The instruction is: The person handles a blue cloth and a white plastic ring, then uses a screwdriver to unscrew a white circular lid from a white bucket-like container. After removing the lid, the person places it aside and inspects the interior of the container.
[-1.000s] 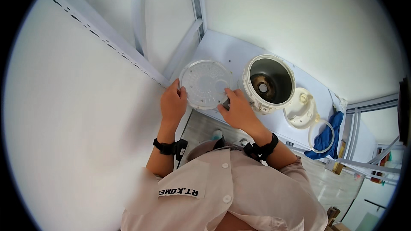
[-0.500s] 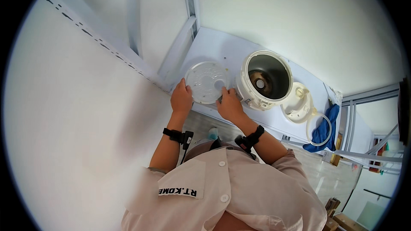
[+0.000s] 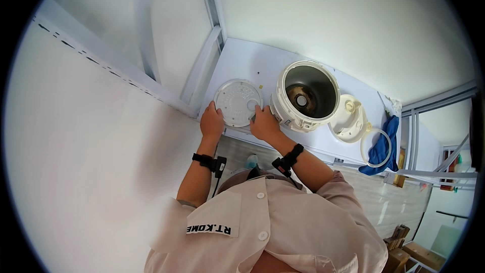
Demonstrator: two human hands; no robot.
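A round, pale inner lid plate [image 3: 237,102] with a small round hole or recess near its right side lies at or just above the table's left end; whether it touches the top I cannot tell. The fingers of my left hand [image 3: 211,122] close on its left rim. My right hand [image 3: 265,124] pinches the rim at the lower right. Just beyond my right hand stands a cream rice cooker body [image 3: 281,97], open at the top, with a grey inside and a brown-stained bottom around a pale round centre piece.
Right of the cooker lie a cream plastic cover [image 3: 349,120], a pale ring [image 3: 388,157] and a blue cloth [image 3: 380,147]. A small yellow bit [image 3: 260,87] sits near the plate on the white table [image 3: 242,53]. Metal frame posts [image 3: 214,10] and white walls close in the left and back.
The plate has flattened and come lower toward the table, its sheen gone, with both hands still at its rim. The whole view has shifted slightly.
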